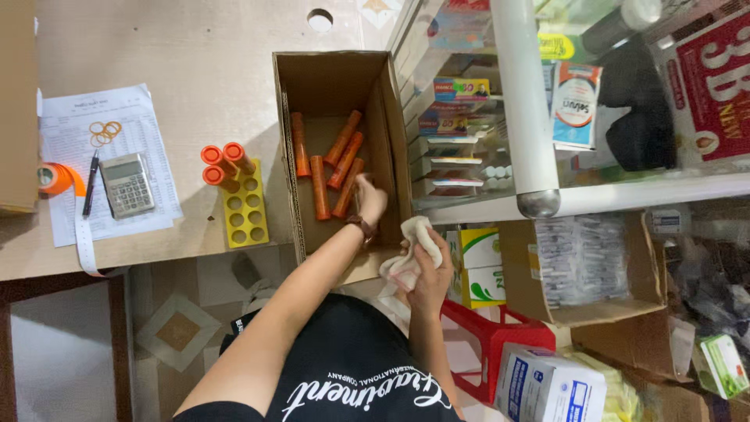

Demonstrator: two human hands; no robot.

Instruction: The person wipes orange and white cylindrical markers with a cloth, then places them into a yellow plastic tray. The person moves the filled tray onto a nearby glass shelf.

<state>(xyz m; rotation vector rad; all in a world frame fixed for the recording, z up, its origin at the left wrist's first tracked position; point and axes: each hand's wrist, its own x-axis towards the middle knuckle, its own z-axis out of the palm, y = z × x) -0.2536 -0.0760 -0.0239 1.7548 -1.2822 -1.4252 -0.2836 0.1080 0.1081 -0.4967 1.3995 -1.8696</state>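
Here the left hand reaches inside the cardboard box, fingers closing around an orange tube, while the right hand, just beside the box, is clenched on a white cloth, kept ready.

Box walls beside orange tubes
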